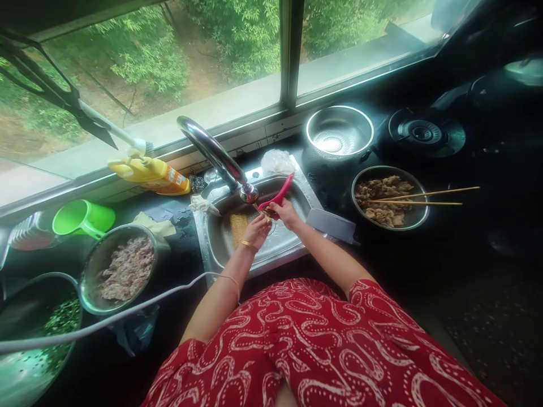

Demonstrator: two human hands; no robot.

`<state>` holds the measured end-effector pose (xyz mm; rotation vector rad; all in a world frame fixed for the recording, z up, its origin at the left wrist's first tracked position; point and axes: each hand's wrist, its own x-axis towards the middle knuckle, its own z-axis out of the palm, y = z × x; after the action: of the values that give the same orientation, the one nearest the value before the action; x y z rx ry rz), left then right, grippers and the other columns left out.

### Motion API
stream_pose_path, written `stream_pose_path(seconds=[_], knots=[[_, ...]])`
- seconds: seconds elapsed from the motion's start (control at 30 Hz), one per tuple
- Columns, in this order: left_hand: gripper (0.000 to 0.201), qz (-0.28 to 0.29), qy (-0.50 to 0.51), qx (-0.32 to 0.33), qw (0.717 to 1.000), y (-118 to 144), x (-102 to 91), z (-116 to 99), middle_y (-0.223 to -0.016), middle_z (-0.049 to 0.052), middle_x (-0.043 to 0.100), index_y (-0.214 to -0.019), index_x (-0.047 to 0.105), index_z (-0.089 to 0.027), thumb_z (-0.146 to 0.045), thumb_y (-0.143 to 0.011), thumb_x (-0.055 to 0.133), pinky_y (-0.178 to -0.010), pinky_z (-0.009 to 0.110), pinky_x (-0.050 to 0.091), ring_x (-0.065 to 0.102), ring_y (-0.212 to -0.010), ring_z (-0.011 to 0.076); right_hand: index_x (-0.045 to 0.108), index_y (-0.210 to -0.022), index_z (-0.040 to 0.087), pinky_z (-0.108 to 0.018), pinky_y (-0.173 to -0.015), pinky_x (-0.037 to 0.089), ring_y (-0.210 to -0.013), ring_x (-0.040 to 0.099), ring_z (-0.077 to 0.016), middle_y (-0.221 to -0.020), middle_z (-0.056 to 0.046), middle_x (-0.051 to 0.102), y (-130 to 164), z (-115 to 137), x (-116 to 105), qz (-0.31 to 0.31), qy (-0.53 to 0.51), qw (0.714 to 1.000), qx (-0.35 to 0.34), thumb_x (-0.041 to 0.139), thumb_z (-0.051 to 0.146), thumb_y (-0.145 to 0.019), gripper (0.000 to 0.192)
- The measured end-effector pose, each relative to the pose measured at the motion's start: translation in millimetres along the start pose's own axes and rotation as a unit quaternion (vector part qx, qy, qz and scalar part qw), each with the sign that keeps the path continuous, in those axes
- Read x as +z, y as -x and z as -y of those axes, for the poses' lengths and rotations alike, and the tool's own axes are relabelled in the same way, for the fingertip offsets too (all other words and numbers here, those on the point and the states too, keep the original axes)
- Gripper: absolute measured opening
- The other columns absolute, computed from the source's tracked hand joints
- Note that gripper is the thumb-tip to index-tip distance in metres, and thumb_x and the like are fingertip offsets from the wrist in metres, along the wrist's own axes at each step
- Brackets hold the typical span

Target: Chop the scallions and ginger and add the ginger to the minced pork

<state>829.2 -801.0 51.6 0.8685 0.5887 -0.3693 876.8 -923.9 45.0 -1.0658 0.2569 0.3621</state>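
Observation:
Over the steel sink [220,249], both hands meet just below the tap [220,158]. My right hand [287,213] grips a pink-handled peeler [280,195], its handle pointing up and away. My left hand [257,230], with a gold bangle at the wrist, holds a small brownish piece of food [267,212] against the peeler's end. What the piece is cannot be made out. A yellow sponge or scrap [238,226] lies on the sink floor below the hands.
Left of the sink stand a steel bowl of minced meat [127,268], a colander of chopped greens [59,322], a green cup [82,217] and a yellow bottle [148,174]. To the right are a cleaver [331,225], a bowl of food with chopsticks [388,198], a steel colander [339,131] and a stove burner [424,133].

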Motion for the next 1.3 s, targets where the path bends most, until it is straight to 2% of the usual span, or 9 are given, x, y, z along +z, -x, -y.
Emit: stream_pose_path(seconds=[0.13, 0.33, 0.47, 0.57, 0.73, 0.87, 1.03, 1.2, 1.3], knots=[[0.031, 0.012, 0.003, -0.02, 1.0, 1, -0.3, -3, -0.078, 0.002, 0.065, -0.1, 0.063, -0.016, -0.008, -0.071, 0.069, -0.06, 0.018, 0.05, 0.062, -0.067, 0.0087, 0.054, -0.081, 0.018, -0.023, -0.052, 0.05, -0.057, 0.062, -0.0112, -0.065, 0.003, 0.065, -7, -2, 2, -0.019, -0.013, 1.0, 0.008, 0.077, 0.034, -0.066, 0.031], [0.034, 0.033, 0.018, -0.033, 0.999, 5, 4.2, -10, -0.086, 0.002, 0.065, -0.104, 0.059, -0.016, -0.005, -0.072, 0.065, -0.052, 0.013, 0.046, 0.059, -0.062, 0.0052, 0.052, -0.086, 0.019, -0.025, -0.049, 0.05, -0.05, 0.057, -0.0114, -0.055, 0.005, 0.059, -18, -3, -7, -0.06, -0.054, 0.993, 0.082, 0.068, 0.035, -0.078, 0.024], [0.025, 0.018, 0.055, -0.044, 0.997, 6, 7.6, -10, -0.082, 0.001, 0.064, -0.1, 0.058, -0.016, -0.005, -0.077, 0.062, -0.054, 0.012, 0.048, 0.061, -0.065, 0.0059, 0.055, -0.09, 0.02, -0.027, -0.059, 0.052, -0.06, 0.062, -0.0129, -0.063, 0.004, 0.063, -14, 0, -12, -0.001, -0.072, 0.996, 0.047, 0.071, 0.04, -0.074, 0.03], [0.019, 0.007, 0.083, -0.048, 0.995, 4, 9.7, -10, -0.079, 0.002, 0.065, -0.099, 0.06, -0.015, -0.006, -0.082, 0.057, -0.055, 0.013, 0.049, 0.062, -0.066, 0.007, 0.058, -0.085, 0.019, -0.025, -0.062, 0.051, -0.066, 0.061, -0.0122, -0.069, 0.003, 0.065, -7, -1, -10, 0.041, -0.073, 0.996, 0.031, 0.078, 0.038, -0.064, 0.035], [0.016, -0.001, 0.069, -0.045, 0.997, 5, 10.9, -7, -0.078, 0.006, 0.068, -0.099, 0.065, -0.011, -0.014, -0.086, 0.057, -0.058, 0.016, 0.051, 0.063, -0.065, 0.0086, 0.056, -0.077, 0.018, -0.021, -0.057, 0.044, -0.058, 0.054, -0.0077, -0.065, 0.005, 0.062, -5, -6, -3, 0.013, -0.071, 0.997, 0.004, 0.081, 0.037, -0.057, 0.037], [0.015, 0.005, 0.032, -0.012, 0.999, 8, 13.0, -4, -0.077, 0.005, 0.069, -0.097, 0.066, -0.012, -0.017, -0.084, 0.061, -0.053, 0.017, 0.048, 0.062, -0.06, 0.0087, 0.056, -0.076, 0.017, -0.021, -0.052, 0.04, -0.053, 0.05, -0.007, -0.061, 0.007, 0.059, -7, -8, -1, -0.004, -0.039, 0.999, -0.005, 0.079, 0.04, -0.057, 0.037], [0.021, 0.002, 0.026, 0.027, 0.999, 5, 15.3, -2, -0.081, 0.004, 0.069, -0.096, 0.064, -0.014, -0.019, -0.077, 0.07, -0.057, 0.017, 0.049, 0.064, -0.066, 0.0089, 0.058, -0.081, 0.016, -0.022, -0.058, 0.044, -0.061, 0.055, -0.0088, -0.07, 0.003, 0.064, -5, -7, 1, 0.006, -0.027, 1.0, -0.01, 0.077, 0.042, -0.06, 0.038], [0.032, 0.009, 0.006, 0.045, 0.999, 4, 8.3, 4, -0.082, 0.003, 0.067, -0.088, 0.058, -0.015, -0.024, -0.067, 0.079, -0.056, 0.018, 0.047, 0.065, -0.069, 0.011, 0.058, -0.079, 0.016, -0.022, -0.056, 0.045, -0.058, 0.055, -0.0093, -0.066, 0.003, 0.063, -3, -4, 1, 0.006, 0.008, 1.0, -0.023, 0.076, 0.04, -0.062, 0.035], [0.032, 0.005, 0.006, 0.042, 0.999, 5, 4.9, 5, -0.078, 0.003, 0.066, -0.085, 0.054, -0.015, -0.027, -0.067, 0.079, -0.058, 0.019, 0.048, 0.063, -0.066, 0.0103, 0.056, -0.08, 0.016, -0.022, -0.053, 0.045, -0.055, 0.055, -0.0094, -0.064, 0.003, 0.063, -1, -3, 1, -0.014, 0.026, 0.999, -0.032, 0.074, 0.039, -0.064, 0.033]])
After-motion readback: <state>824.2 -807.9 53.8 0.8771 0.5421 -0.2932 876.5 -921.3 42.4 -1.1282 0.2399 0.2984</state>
